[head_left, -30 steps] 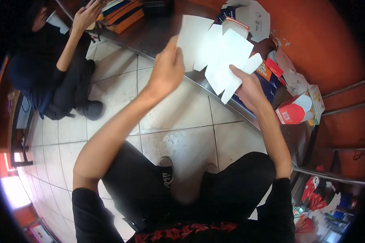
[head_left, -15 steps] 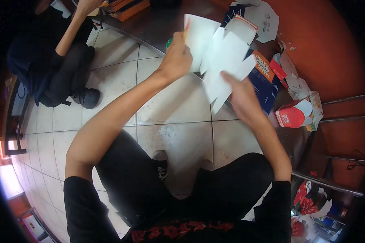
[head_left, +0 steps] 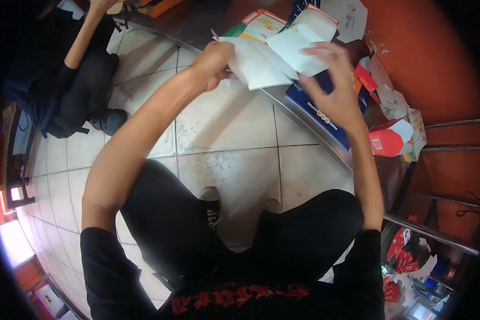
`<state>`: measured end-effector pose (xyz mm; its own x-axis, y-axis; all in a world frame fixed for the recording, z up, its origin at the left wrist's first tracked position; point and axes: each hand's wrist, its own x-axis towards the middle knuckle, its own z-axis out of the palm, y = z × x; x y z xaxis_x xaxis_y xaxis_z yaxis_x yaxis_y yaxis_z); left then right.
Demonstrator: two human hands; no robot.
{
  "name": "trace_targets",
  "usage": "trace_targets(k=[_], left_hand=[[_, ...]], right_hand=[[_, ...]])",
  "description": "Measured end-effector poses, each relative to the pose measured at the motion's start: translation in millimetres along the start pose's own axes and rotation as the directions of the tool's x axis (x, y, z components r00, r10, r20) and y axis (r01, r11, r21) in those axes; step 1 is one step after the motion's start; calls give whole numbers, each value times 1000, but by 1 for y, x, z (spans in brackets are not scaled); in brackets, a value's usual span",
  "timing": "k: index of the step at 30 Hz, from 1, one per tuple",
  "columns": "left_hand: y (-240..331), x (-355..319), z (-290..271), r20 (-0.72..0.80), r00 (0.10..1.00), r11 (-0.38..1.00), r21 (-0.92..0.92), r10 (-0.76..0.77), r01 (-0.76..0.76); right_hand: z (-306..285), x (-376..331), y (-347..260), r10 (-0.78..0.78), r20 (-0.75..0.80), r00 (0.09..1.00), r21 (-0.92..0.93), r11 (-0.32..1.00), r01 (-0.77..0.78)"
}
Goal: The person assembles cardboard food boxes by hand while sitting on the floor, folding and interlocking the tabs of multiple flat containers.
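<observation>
Left hand: we have its fingers (head_left: 226,50) closed on the left end of the white carton, pinching the card by its edge.
Right hand: ours (head_left: 333,80) is blurred, thumb and fingers spread apart at the carton's right end; we cannot tell whether the fingertips touch the card.
White carton (head_left: 258,64): we have it raised between our hands, over the near edge of the dark bench (head_left: 184,29), pale inner face towards us.
Done so far: we judge it opened out, its panels bent at an angle to one another.
Left undone: we see no closed box shape; its panels look loose, though blur hides the finer flaps.
Far side: beyond it on the bench we see a green, red and yellow carton (head_left: 264,25) and an open white carton with a red rim (head_left: 322,24).
Near right: a dark blue box (head_left: 314,112) lies flat below our right hand; farther right sits a red carton (head_left: 386,143) with white flaps.
Far left: a co-worker (head_left: 77,96) in dark clothes sits well apart.
</observation>
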<state>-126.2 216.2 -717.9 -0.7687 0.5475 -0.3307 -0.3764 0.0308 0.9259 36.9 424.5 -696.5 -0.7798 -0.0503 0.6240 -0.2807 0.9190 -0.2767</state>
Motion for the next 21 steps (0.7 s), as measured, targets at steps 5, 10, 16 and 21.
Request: trace_targets(k=[5, 10, 16, 21], left_hand=[[17, -8, -6, 111, 987, 980, -146, -120, 135], [29, -24, 0, 224, 961, 986, 75, -162, 149], [21, -17, -1, 347, 924, 702, 617, 161, -354], [10, -16, 2, 609, 776, 814, 359, 167, -457]], right_hand=[[31, -8, -28, -99, 223, 970, 121, 990, 74], [31, -7, -17, 301, 113, 947, 287, 903, -321], [7, -13, 24, 519, 367, 772, 540, 558, -631], [-1, -14, 20, 438, 379, 815, 567, 586, -579]])
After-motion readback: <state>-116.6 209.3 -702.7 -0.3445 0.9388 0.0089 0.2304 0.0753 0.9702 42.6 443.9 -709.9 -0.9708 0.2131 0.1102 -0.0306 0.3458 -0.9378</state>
